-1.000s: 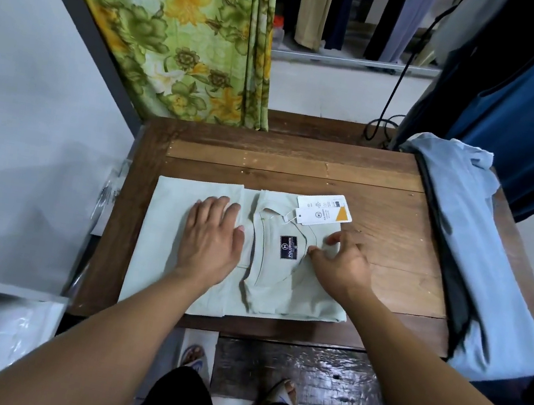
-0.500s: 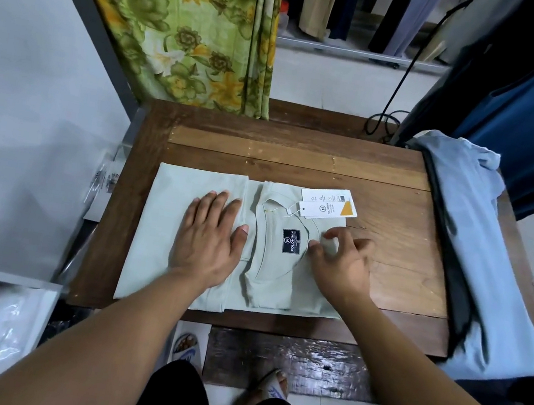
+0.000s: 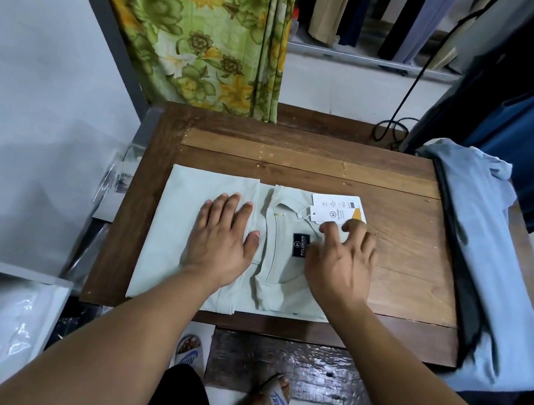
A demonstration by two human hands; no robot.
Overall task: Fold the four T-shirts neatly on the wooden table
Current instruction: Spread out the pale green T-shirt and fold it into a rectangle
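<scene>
Two hands pin the pale green T-shirt (image 3: 175,230) at the left of the tabletop (image 3: 416,259). Your left hand (image 3: 221,240) lies flat, anchoring the folded body, while your right hand (image 3: 342,265), splayed, flattens the collar end beside the hang tag (image 3: 334,209).

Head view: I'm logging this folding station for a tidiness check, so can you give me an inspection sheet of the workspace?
Surface: wooden table, bare boards behind and right of the shirt being folded.
Job's things: pale green T-shirt lies part-folded, white hang tag at its neck; light blue shirt draped over a dark garment at the table's right edge.
Clutter: clear plastic bags beside the table's left edge.
Hands: left hand flat on the shirt's left half; right hand, fingers spread, on its right half near the tag.
Cables: black cable hangs down and coils behind the table.
Surroundings: floral curtain, hanging clothes behind.
</scene>
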